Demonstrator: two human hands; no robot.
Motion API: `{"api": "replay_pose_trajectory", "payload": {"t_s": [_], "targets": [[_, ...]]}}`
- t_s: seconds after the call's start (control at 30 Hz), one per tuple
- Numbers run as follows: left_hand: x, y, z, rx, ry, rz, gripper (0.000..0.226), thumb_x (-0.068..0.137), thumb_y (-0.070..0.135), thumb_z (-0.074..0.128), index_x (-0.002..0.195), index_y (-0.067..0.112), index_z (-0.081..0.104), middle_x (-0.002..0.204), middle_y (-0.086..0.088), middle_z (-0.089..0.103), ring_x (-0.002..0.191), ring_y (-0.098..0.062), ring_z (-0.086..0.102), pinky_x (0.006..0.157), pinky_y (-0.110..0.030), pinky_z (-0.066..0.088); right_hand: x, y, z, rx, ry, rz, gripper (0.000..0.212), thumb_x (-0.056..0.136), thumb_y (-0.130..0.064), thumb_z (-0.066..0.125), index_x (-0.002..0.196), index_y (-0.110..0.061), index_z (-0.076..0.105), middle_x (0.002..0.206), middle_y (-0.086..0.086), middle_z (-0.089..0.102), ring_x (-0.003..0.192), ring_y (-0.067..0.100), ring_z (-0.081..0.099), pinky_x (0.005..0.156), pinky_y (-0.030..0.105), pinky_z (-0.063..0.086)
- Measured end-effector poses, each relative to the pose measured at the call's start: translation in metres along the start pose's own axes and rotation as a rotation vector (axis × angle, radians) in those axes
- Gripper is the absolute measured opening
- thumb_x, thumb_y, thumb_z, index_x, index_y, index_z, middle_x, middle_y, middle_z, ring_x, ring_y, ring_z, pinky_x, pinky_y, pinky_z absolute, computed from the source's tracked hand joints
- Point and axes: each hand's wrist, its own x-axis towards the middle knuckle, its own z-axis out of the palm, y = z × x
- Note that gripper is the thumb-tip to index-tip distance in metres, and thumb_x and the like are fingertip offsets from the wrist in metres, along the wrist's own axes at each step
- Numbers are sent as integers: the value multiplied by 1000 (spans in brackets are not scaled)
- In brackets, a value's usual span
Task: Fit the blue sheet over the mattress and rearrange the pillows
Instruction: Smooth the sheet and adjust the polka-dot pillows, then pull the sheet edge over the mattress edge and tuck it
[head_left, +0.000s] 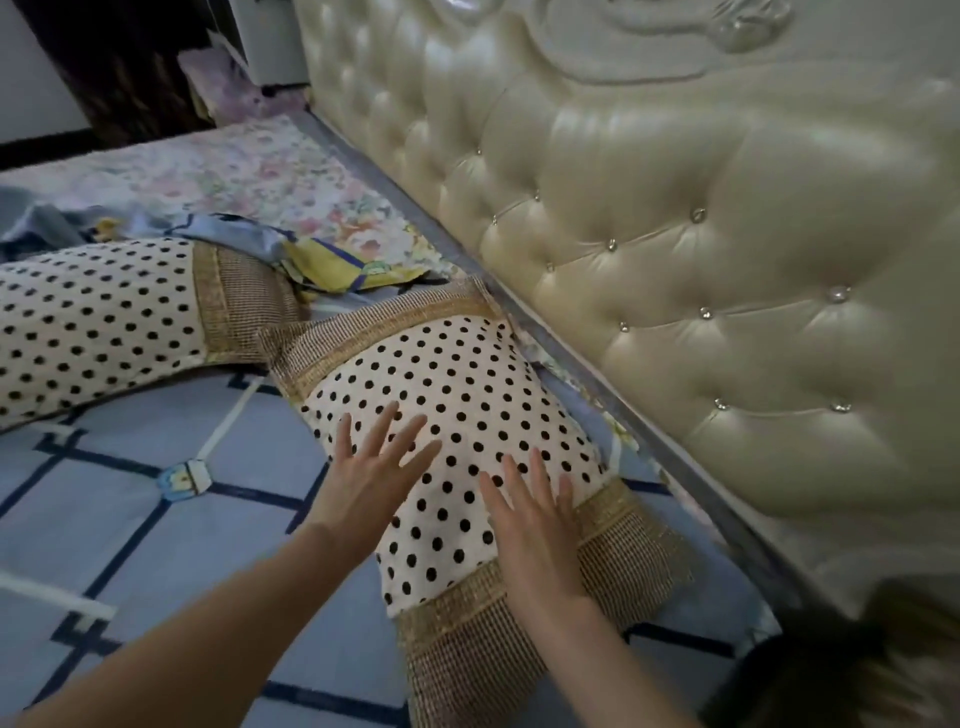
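Note:
A cream pillow with black dots and woven gold ends (457, 395) lies near the headboard, angled on the blue sheet (156, 519). My left hand (371, 473) rests flat on its near left side, fingers spread. My right hand (535, 525) lies flat on its lower right part, by the gold band. Neither hand grips anything. A second dotted pillow (93, 322) lies further left. The blue sheet, with dark grid lines, is bunched and folded back (311, 260) beyond the pillows, leaving the floral mattress cover (234, 176) bare at the far end.
A tufted cream headboard (701, 249) with small studs fills the right side. A grey bed-frame edge (571, 358) runs between it and the mattress. Dark furniture (119, 67) and a white unit (270, 47) stand beyond the bed's far end.

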Motion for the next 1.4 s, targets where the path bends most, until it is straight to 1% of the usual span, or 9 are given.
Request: {"api": "replay_pose_trajectory", "payload": {"t_s": [0.1, 0.27, 0.5, 0.67, 0.77, 0.83, 1.0, 1.23, 1.4], "targets": [[-49, -7, 21, -15, -46, -8, 101, 54, 1, 84, 141, 25, 41, 152, -9, 32, 141, -37, 17, 103, -69, 18, -23, -29, 7, 6, 7, -48, 84, 59, 9, 76, 135, -18, 50, 142, 17, 46, 138, 41, 26, 103, 67, 25], [-162, -33, 47, -18, -208, -49, 85, 84, 15, 66, 149, 30, 14, 159, -3, 4, 144, -31, -6, 109, -65, 4, -82, -107, 28, 23, -125, -90, 79, 74, 6, 65, 143, -20, 38, 150, 14, 33, 142, 38, 13, 108, 65, 11], [-375, -90, 73, -183, -137, -24, 59, 69, 8, 76, 125, 17, 58, 138, -14, 49, 131, -40, 38, 100, -64, 33, -208, -257, 69, 27, -126, -113, 79, 74, -5, 74, 142, -23, 39, 147, 10, 40, 139, 38, 24, 105, 61, 23], [-514, -110, 121, -354, -112, -23, 32, 63, 2, 60, 92, 15, 56, 92, -11, 59, 79, -33, 56, 62, -39, 48, -294, -351, 116, 242, -111, -222, 65, 51, 5, 81, 112, -9, 65, 108, 9, 67, 99, 34, 63, 83, 47, 51], [-562, -101, 158, -389, -127, 60, 14, 76, 14, 56, 90, 16, 56, 89, -7, 56, 74, -26, 52, 59, -35, 46, -325, -386, 153, 249, -183, -272, 45, 39, 4, 80, 80, -13, 70, 73, 3, 67, 65, 23, 62, 55, 29, 51], [-572, -94, 182, -396, -68, 113, 23, 79, 20, 64, 100, 17, 55, 100, -7, 58, 87, -27, 55, 69, -36, 48, -332, -396, 174, 217, -213, -286, 39, 43, 0, 82, 77, -14, 70, 71, 3, 66, 63, 22, 61, 53, 26, 50], [-563, -95, 214, -321, 39, 95, 43, 85, 20, 44, 124, 13, 59, 122, -8, 57, 112, -30, 51, 96, -44, 42, -326, -403, 206, 87, -210, -264, 56, 65, -10, 79, 118, -9, 62, 111, 6, 65, 96, 28, 61, 84, 38, 53], [-524, -110, 224, -424, -80, 14, 24, 67, 15, 82, 88, 14, 71, 85, -6, 67, 75, -28, 62, 66, -36, 54, -296, -409, 217, 51, -190, -173, 21, 64, -5, 79, 76, -12, 63, 72, 7, 60, 66, 27, 58, 57, 36, 48], [-530, -107, 225, -440, -129, -37, 27, 67, 14, 80, 93, 15, 71, 91, -6, 67, 83, -29, 63, 68, -40, 55, -297, -415, 215, 90, -189, -125, 22, 58, -4, 83, 71, -10, 66, 69, 7, 61, 63, 26, 60, 53, 31, 49]]}}
